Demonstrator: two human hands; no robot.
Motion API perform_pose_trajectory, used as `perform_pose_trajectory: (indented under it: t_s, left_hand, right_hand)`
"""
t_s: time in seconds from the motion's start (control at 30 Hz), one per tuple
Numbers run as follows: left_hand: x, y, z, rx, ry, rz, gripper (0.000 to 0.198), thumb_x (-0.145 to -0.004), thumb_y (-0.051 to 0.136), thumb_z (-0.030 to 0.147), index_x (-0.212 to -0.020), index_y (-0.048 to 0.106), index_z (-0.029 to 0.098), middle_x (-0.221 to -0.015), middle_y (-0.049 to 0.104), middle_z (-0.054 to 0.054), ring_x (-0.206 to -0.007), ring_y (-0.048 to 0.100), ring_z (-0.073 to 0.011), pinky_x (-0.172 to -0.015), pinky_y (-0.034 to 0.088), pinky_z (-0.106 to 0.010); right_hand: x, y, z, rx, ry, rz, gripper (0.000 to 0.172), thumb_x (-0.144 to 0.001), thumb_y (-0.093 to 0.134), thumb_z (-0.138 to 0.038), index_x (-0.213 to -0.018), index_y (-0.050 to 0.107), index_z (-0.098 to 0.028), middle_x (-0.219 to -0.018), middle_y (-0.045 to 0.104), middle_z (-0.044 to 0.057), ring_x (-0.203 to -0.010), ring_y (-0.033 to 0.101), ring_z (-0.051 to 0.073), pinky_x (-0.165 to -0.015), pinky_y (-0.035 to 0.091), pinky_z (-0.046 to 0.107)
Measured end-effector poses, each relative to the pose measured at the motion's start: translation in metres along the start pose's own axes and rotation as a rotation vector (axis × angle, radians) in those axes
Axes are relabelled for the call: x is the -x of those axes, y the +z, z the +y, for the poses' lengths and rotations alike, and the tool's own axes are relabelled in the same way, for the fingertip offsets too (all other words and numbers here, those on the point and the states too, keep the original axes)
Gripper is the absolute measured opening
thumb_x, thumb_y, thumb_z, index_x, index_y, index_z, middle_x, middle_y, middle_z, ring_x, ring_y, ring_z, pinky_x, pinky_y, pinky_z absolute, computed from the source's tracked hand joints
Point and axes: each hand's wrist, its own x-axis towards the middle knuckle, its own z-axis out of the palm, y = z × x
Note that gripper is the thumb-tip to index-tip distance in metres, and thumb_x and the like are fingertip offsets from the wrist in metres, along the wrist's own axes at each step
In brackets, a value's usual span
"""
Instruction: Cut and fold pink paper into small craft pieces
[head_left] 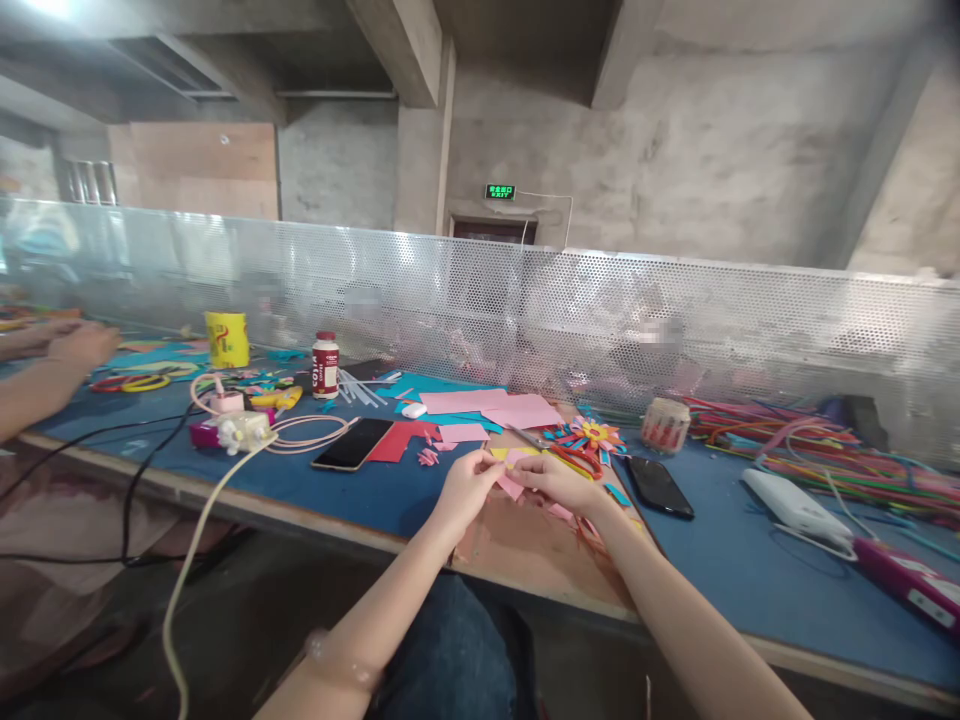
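Over a brown board (517, 550) on the blue table, my two hands meet at a small piece of pink paper (510, 486). My left hand (469, 485) pinches its left side with the fingertips. From the other side, my right hand (559, 480) has its fingers closed on the same piece. Behind them lie larger pink paper sheets (521, 411) on a blue sheet (401, 388). Just behind my right hand is a many-coloured paper flower (592, 435) with a yellow centre. Pink scraps (428, 457) lie to the left of my left hand.
Phones lie left (354, 443) and right (660, 487) of the board. A bottle (325, 365), a yellow tape roll (227, 339), a power strip (232, 431) with cables, a jar (666, 424) and coloured strips (817, 455) stand around. A perforated metal screen (420, 290) runs behind. Another person's hands (79, 345) are at far left.
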Motion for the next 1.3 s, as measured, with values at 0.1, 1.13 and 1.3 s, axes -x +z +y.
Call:
perform_pose_trajectory:
  t_s: [0.1, 1.13, 1.3]
  left_hand:
    - [0.0, 0.0, 0.0, 0.014, -0.019, 0.08, 0.016, -0.07, 0.056, 0.033, -0.066, 0.058, 0.017, -0.06, 0.059, 0.0, -0.055, 0.054, -0.0135, -0.046, 0.039, -0.021]
    - [0.013, -0.021, 0.001, 0.122, 0.05, 0.151, 0.022, -0.075, 0.056, 0.037, -0.07, 0.06, 0.016, -0.068, 0.063, -0.002, -0.066, 0.057, -0.0159, -0.059, 0.042, -0.023]
    - [0.018, -0.029, -0.001, 0.17, 0.033, -0.006, 0.035, -0.078, 0.051, 0.048, -0.078, 0.061, 0.015, -0.073, 0.063, -0.004, -0.066, 0.058, -0.0161, -0.056, 0.045, -0.022]
  right_hand:
    - [0.0, 0.004, -0.005, 0.06, -0.03, 0.017, 0.044, -0.079, 0.048, -0.059, -0.07, 0.05, -0.016, -0.053, 0.049, -0.003, -0.043, 0.041, 0.006, -0.041, 0.028, 0.018]
    - [-0.004, 0.096, -0.02, 0.552, -0.266, 0.823, 0.025, -0.08, 0.054, -0.02, -0.105, 0.059, -0.019, -0.096, 0.061, 0.01, -0.09, 0.055, 0.025, -0.077, 0.046, 0.038]
    - [-0.001, 0.097, -0.021, 0.261, -0.15, 0.779, 0.022, -0.079, 0.056, -0.027, -0.1, 0.062, -0.02, -0.091, 0.065, 0.008, -0.076, 0.06, 0.02, -0.069, 0.048, 0.032]
